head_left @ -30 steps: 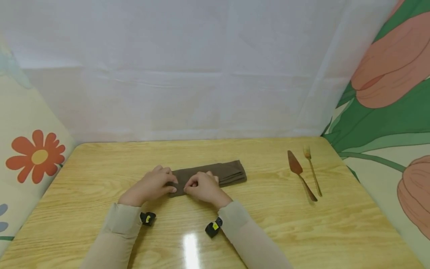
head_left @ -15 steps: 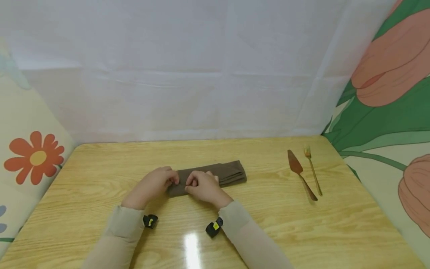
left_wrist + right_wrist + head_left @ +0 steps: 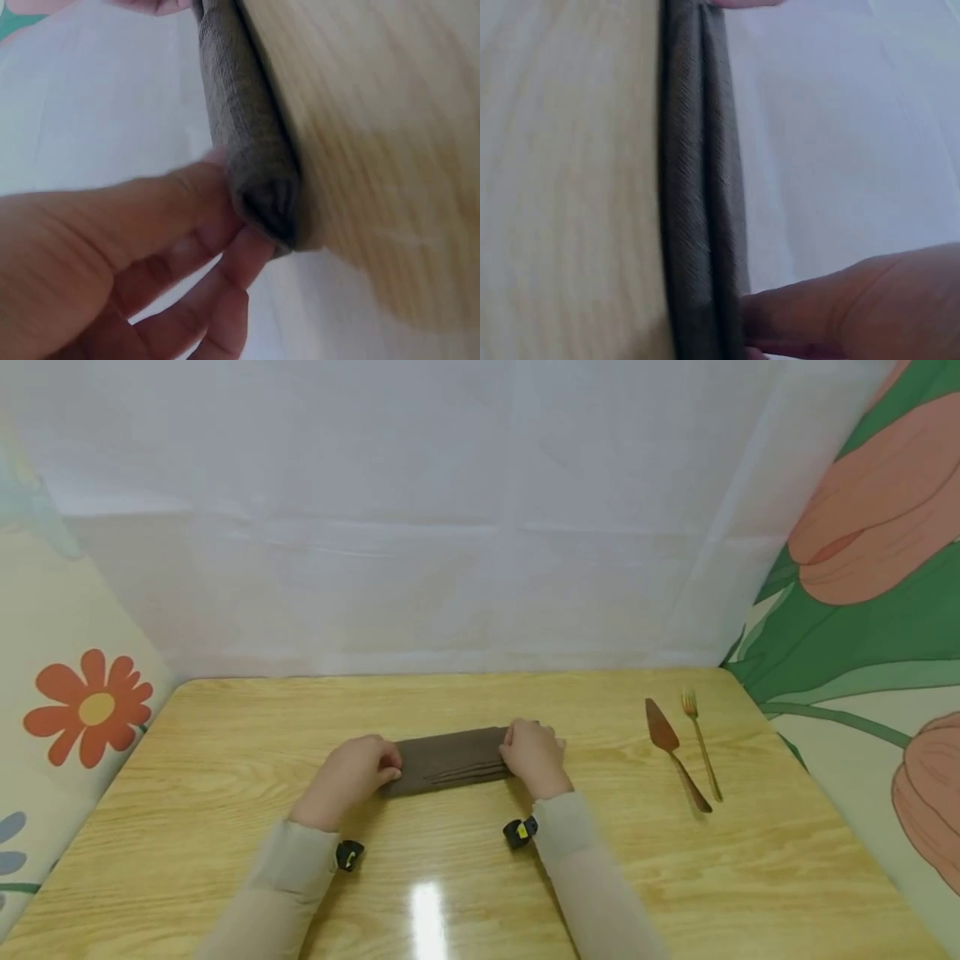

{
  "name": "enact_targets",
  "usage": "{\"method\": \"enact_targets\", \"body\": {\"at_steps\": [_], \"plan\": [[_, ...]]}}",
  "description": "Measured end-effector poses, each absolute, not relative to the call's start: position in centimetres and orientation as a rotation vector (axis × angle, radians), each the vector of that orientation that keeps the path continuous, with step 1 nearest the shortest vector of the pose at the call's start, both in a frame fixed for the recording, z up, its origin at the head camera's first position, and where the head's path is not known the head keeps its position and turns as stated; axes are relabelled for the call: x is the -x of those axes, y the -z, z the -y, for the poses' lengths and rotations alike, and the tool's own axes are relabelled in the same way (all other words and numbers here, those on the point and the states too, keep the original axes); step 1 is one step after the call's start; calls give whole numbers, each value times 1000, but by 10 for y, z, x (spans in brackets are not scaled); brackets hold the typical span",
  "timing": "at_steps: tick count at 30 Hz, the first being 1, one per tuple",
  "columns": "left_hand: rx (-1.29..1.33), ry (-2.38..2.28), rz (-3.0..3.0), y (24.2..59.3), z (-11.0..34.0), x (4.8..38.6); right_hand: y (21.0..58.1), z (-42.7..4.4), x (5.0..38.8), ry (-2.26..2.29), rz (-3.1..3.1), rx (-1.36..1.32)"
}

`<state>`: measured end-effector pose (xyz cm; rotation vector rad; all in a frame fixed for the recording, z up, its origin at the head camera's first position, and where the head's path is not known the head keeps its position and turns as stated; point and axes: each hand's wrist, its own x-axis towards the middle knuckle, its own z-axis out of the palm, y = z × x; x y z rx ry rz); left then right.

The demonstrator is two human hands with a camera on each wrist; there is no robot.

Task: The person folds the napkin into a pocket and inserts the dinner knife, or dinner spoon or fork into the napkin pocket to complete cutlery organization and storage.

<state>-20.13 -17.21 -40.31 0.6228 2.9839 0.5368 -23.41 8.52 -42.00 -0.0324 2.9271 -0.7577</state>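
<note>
My left fingers (image 3: 180,199) pinch the folded brown cloth (image 3: 448,755) at nine o'clock; my right fingers (image 3: 795,316) grip its three o'clock end.

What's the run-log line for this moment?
left hand: grips folded cloth, left end | right hand: grips right end | cake server, fork: on table, right of cloth

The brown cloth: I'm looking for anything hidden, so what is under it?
The wooden table shows along the near edge of the cloth; whatever lies directly beneath is covered and cannot be seen.
</note>
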Motion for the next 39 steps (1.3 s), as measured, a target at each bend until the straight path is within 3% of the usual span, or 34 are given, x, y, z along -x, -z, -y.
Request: {"method": "enact_targets", "body": {"at_steps": [13,29,39], "plan": [[-629,-556,-3083,403,173,197,409,-126,242,1013,-2769,127],[-595,-514,-2934,390,178,197,417,-131,248,1006,-2793,239],[-587,-546,-3020,402,176,199,423,-137,250,861,-2893,533]]}}
